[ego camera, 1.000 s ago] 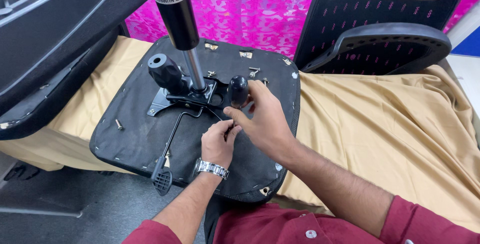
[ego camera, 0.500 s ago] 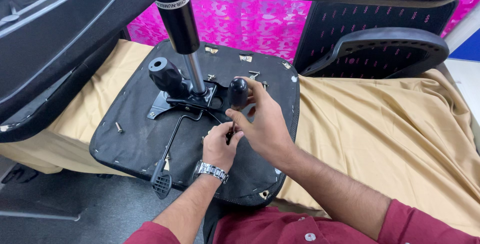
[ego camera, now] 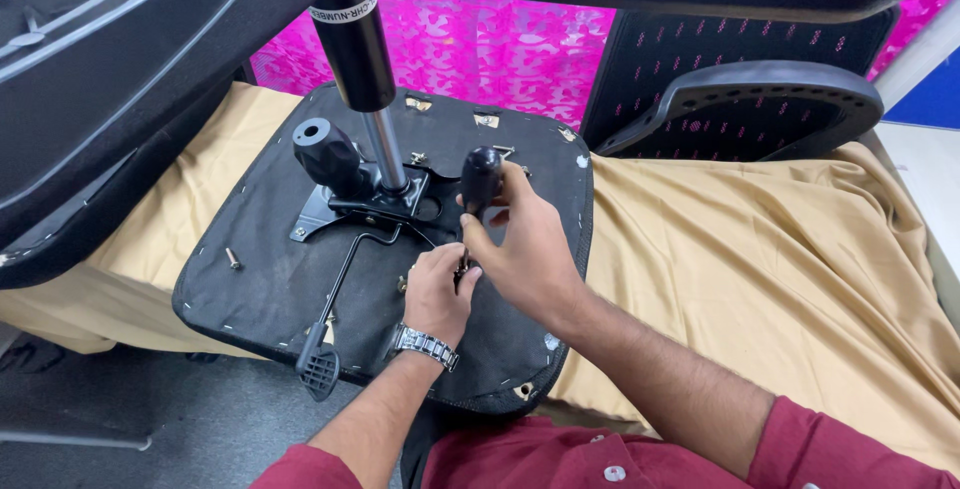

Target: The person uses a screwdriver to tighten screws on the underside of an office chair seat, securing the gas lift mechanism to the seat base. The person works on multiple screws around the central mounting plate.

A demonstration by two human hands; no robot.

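Right grip (ego camera: 520,249) on black screwdriver handle (ego camera: 481,177)

We see a black seat base (ego camera: 270,289), a tan cloth (ego camera: 760,249) on the tabletop, a magenta patterned sheet (ego camera: 500,49), maroon sleeves (ego camera: 800,449) and a silver wristwatch (ego camera: 425,345).

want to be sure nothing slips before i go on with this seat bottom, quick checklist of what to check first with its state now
1. Right hand has a firm hold on the black handle: ok.
2. Left hand pinches the small part at the plate edge: ok; the part itself is too hidden to identify.
3. Seat bottom lies flat on the tan cloth: ok.
4. Loose screw within reach on the seat: ok.
5. Lever paddle hangs past the seat edge: not ok.
6. Mechanism plate fully fastened: cannot tell.
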